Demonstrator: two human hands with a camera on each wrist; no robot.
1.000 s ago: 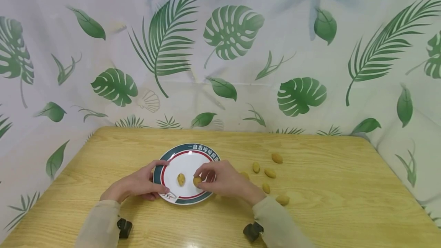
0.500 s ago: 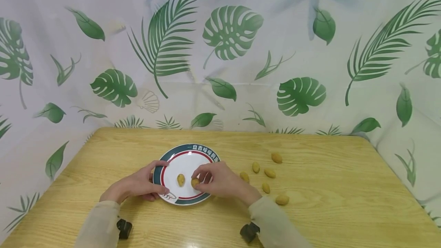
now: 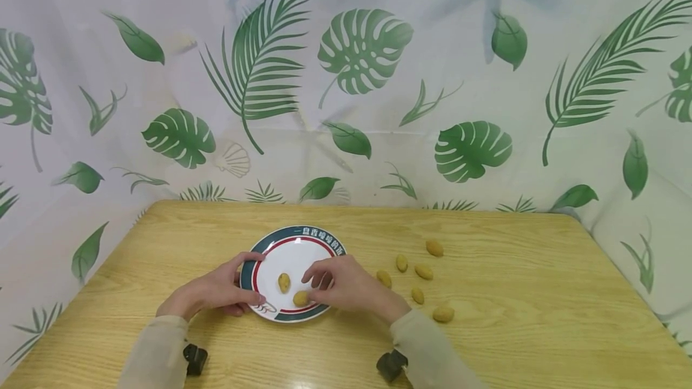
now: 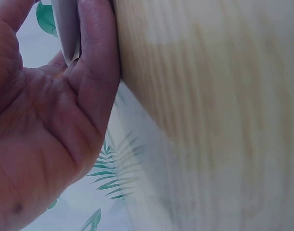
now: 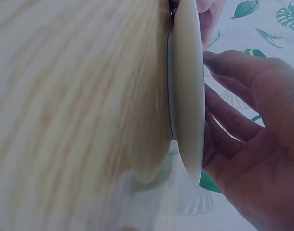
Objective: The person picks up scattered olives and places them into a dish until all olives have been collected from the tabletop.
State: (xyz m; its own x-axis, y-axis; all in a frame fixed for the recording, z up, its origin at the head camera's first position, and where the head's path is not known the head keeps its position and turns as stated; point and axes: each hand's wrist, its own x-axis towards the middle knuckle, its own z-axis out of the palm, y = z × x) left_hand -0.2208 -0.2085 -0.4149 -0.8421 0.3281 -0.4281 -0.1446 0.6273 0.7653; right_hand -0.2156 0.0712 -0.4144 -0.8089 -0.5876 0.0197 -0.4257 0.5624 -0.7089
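In the head view a round white plate [image 3: 277, 261] with a dark teal rim and red ring lies on the table. My left hand [image 3: 221, 284] grips its left edge, thumb over the rim and fingers beneath; the left wrist view shows the plate [image 4: 67, 29] in that hand [image 4: 50, 106]. Two small yellow oval pieces, perhaps fruit, lie on the plate: one left of centre [image 3: 283, 282] and one nearer the front [image 3: 300, 299]. My right hand [image 3: 346, 286] is over the plate's right side, fingers parted, its thumb close to the front piece. Contact is unclear.
Several more yellow oval pieces [image 3: 424, 271] lie scattered on the wooden table [image 3: 513, 293] to the right of the plate. A leaf-patterned curtain [image 3: 378, 155] hangs behind the table.
The right hand has moved slightly left and forward of its earlier spot, setting the yellow oval piece down on the plate and parting its fingers. The left hand and plate stay put.
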